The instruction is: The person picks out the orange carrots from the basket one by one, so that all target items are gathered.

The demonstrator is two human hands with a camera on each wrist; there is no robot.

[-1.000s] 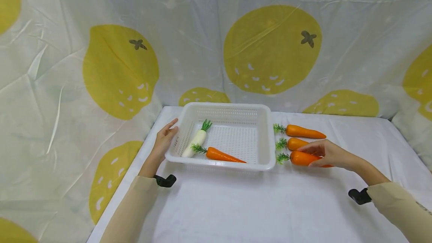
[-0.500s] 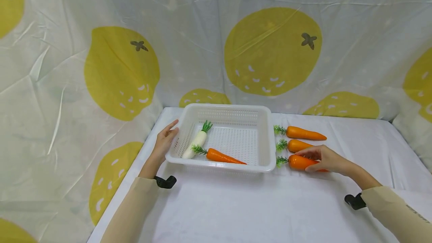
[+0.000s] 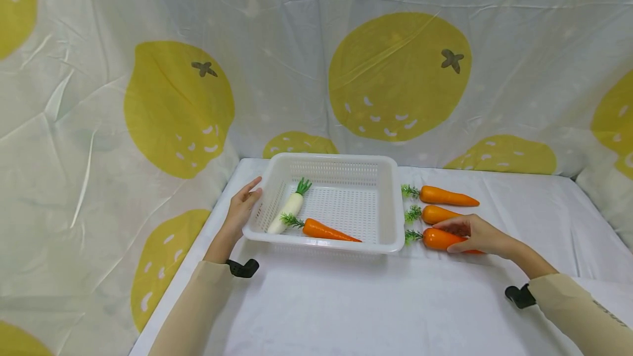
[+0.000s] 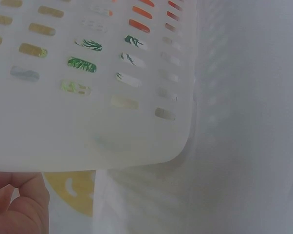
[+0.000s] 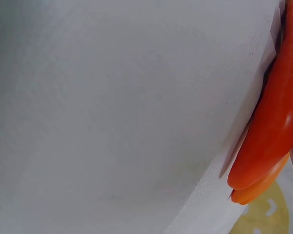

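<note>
Right hand [image 3: 477, 235] pinches the front carrot [image 3: 437, 239], now slightly nearer 6 o'clock than before; left hand [image 3: 239, 209], relaxed, at the basket's [image 3: 341, 199] 9 o'clock side

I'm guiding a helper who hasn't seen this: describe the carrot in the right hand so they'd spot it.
Start at the white slotted basket in the middle. Just right of it in the head view are three carrots in a row, leafy ends toward the basket. The wanted carrot is at the near end, the only one the right hand grips.
</note>
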